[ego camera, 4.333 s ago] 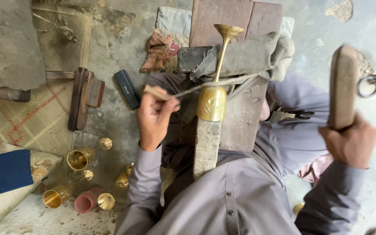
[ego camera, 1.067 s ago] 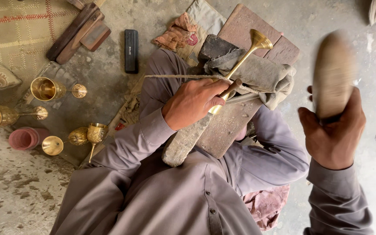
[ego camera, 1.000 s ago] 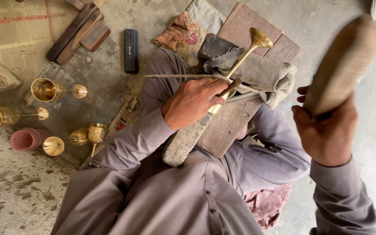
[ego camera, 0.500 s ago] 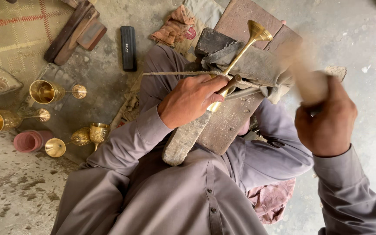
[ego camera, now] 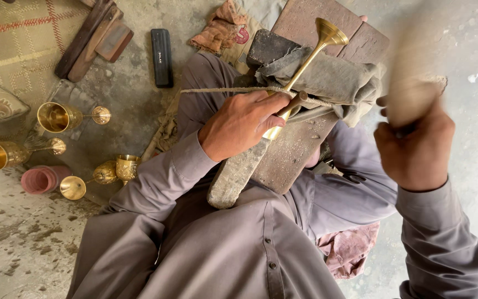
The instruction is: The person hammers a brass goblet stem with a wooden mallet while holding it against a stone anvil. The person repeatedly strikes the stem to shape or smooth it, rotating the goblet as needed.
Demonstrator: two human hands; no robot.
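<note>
My left hand (ego camera: 243, 124) grips a small metal punch (ego camera: 296, 100) and presses it against a brass goblet (ego camera: 304, 63). The goblet lies tilted on a grey cloth (ego camera: 333, 83) over a wooden block (ego camera: 286, 160) on my lap, its flared foot pointing up to the right. My right hand (ego camera: 413, 147) is closed around a wooden mallet (ego camera: 413, 83), which is blurred and raised to the right of the goblet. A cord (ego camera: 217, 90) runs across the cloth toward the goblet.
Several brass goblets (ego camera: 59, 117) lie on the concrete floor at the left beside a pink cup (ego camera: 38, 180). A black rectangular case (ego camera: 161, 50), wooden pieces (ego camera: 92, 36), a woven mat (ego camera: 12, 39) and a rag (ego camera: 219, 30) lie farther up.
The mallet in my right hand has swung from high at the right down toward the goblet and is blurred now. My left hand has stayed on the punch and goblet.
</note>
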